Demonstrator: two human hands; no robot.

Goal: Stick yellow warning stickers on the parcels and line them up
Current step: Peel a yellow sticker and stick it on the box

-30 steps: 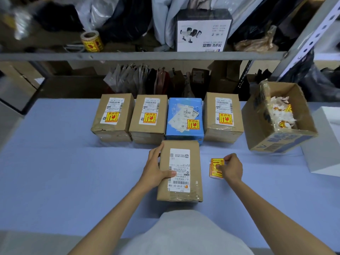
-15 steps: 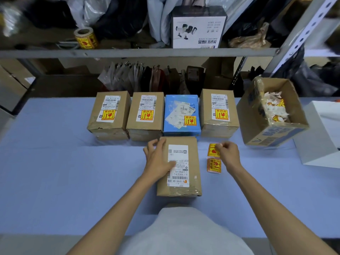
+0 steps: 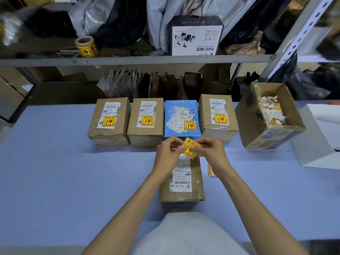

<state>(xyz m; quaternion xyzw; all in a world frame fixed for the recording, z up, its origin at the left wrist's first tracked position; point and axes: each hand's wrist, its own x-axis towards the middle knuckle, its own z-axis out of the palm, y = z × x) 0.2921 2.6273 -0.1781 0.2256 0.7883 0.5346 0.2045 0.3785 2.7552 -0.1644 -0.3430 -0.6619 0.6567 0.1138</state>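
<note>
Head, done: we count four stickered parcels (image 3: 146, 120) in a row beyond the fingers.
Head, grip: left hand (image 3: 169, 157) and right hand (image 3: 211, 153) both pinch one yellow sticker (image 3: 190, 149).
Head, remaining: fifth parcel (image 3: 182, 183), beneath the fingers, bare and not yet in line.

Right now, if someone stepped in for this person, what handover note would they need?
Hands: the fingers of the left hand and right hand both pinch one yellow sticker above the near parcel.
Done: the row of four parcels at the back, each stickered.
Left: stick this one on the near parcel, which has none, then probably move it into the row.
Spare stickers lie on the table to the near parcel's right.
</note>
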